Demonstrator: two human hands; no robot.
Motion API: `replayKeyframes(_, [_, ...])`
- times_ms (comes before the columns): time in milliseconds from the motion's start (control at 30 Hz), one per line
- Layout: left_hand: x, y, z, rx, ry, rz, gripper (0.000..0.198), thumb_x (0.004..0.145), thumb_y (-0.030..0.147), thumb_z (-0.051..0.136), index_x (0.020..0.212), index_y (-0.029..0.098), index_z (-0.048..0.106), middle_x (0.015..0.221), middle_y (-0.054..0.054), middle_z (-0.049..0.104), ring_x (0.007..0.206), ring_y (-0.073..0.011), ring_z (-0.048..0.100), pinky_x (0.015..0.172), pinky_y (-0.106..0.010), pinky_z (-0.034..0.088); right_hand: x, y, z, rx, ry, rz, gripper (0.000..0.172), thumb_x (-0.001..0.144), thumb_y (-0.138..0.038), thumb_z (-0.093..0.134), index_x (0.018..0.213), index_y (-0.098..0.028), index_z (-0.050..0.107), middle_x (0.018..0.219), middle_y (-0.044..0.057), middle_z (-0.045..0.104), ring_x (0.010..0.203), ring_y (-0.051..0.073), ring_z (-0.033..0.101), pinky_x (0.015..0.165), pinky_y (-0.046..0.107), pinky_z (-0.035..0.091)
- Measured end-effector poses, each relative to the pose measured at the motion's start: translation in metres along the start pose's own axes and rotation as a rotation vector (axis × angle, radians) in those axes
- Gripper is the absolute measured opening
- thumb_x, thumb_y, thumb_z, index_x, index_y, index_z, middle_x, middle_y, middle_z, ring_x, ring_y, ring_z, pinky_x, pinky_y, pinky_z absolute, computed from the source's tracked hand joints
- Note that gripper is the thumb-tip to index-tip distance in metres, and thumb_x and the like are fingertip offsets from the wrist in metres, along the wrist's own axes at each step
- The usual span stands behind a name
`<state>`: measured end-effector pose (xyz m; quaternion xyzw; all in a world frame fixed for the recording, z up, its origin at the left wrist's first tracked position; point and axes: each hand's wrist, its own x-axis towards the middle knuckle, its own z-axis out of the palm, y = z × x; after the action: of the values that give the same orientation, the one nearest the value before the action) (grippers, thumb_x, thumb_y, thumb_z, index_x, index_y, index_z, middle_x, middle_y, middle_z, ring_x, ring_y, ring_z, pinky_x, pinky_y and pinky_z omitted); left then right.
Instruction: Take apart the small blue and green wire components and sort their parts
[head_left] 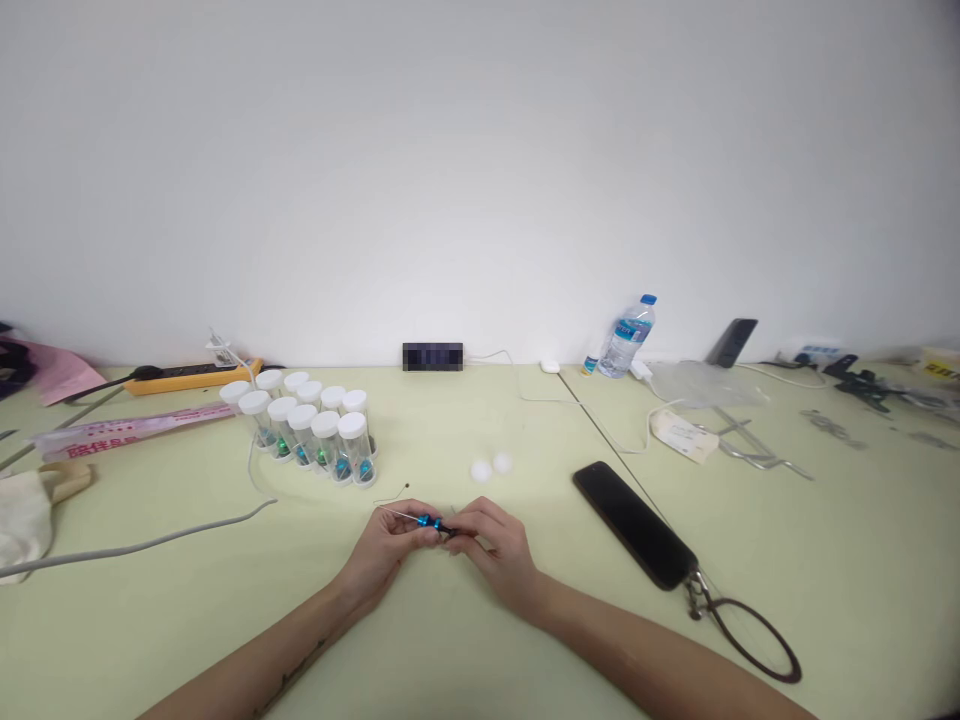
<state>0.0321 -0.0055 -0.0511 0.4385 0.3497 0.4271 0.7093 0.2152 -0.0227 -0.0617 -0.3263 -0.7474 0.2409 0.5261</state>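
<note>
Near the middle of the table, my left hand pinches a small shiny blue-and-black piece between thumb and fingers. A thin pale wire runs from it toward the left, across the fingers. My right hand is closed on the dark right end of the same piece, its fingertips close to the left ones and partly hiding it. Just beyond the hands lies a thin wire with a dark tip. Two small white round pieces rest behind my right hand.
Several clear tubes with white lids stand at left, blue or green pieces inside. A grey cable crosses the left side. To the right lie a black phone with a looped strap and a paper label. A water bottle leans by the wall.
</note>
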Motion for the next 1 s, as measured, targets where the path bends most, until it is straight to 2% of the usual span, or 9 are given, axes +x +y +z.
replayKeyframes(167, [-0.0008, 0.0003, 0.0002, 0.046, -0.013, 0.026, 0.021, 0.065, 0.021, 0.079, 0.084, 0.015, 0.072, 0.087, -0.008, 0.075, 0.081, -0.0191, 0.066, 0.080, -0.030, 0.048, -0.0011, -0.0001, -0.0004, 0.087, -0.017, 0.109, 0.015, 0.086, -0.021, 0.060, 0.099, -0.025, 0.066, 0.081, 0.001, 0.061, 0.063, 0.012, 0.065, 0.061, 0.024, 0.056])
replayKeyframes(400, [-0.0029, 0.0035, 0.0025, 0.058, -0.008, 0.014, 0.022, 0.064, 0.022, 0.079, 0.083, 0.015, 0.071, 0.086, -0.007, 0.074, 0.078, -0.0182, 0.066, 0.076, -0.029, 0.049, -0.0024, 0.0001, 0.0004, 0.121, -0.055, 0.182, 0.014, 0.087, -0.024, 0.058, 0.099, -0.024, 0.065, 0.084, 0.002, 0.064, 0.063, 0.012, 0.066, 0.061, 0.024, 0.057])
replayKeyframes(567, [-0.0033, 0.0030, 0.0023, 0.073, 0.002, 0.017, 0.021, 0.064, 0.021, 0.080, 0.082, 0.016, 0.071, 0.084, -0.006, 0.073, 0.077, -0.0170, 0.065, 0.075, -0.027, 0.049, -0.0029, -0.0001, 0.0004, 0.161, -0.079, 0.204, 0.015, 0.090, -0.025, 0.052, 0.101, -0.023, 0.063, 0.085, 0.002, 0.065, 0.062, 0.011, 0.065, 0.061, 0.024, 0.057])
replayKeyframes(733, [-0.0021, 0.0021, 0.0018, 0.077, 0.019, 0.011, 0.021, 0.061, 0.021, 0.081, 0.080, 0.016, 0.071, 0.082, -0.005, 0.073, 0.074, -0.0160, 0.064, 0.073, -0.027, 0.049, -0.0024, 0.0005, 0.0005, 0.160, -0.109, 0.204, 0.022, 0.093, -0.028, 0.046, 0.108, -0.021, 0.061, 0.077, 0.001, 0.065, 0.060, 0.011, 0.064, 0.059, 0.024, 0.057])
replayKeyframes(1000, [-0.0017, 0.0001, 0.0005, 0.085, 0.045, 0.014, 0.020, 0.063, 0.022, 0.081, 0.080, 0.017, 0.072, 0.079, -0.003, 0.072, 0.072, -0.0138, 0.063, 0.071, -0.024, 0.048, -0.0006, 0.0011, 0.0011, 0.155, -0.123, 0.227, 0.023, 0.094, -0.030, 0.045, 0.110, -0.021, 0.059, 0.082, 0.003, 0.064, 0.060, 0.010, 0.063, 0.056, 0.022, 0.055])
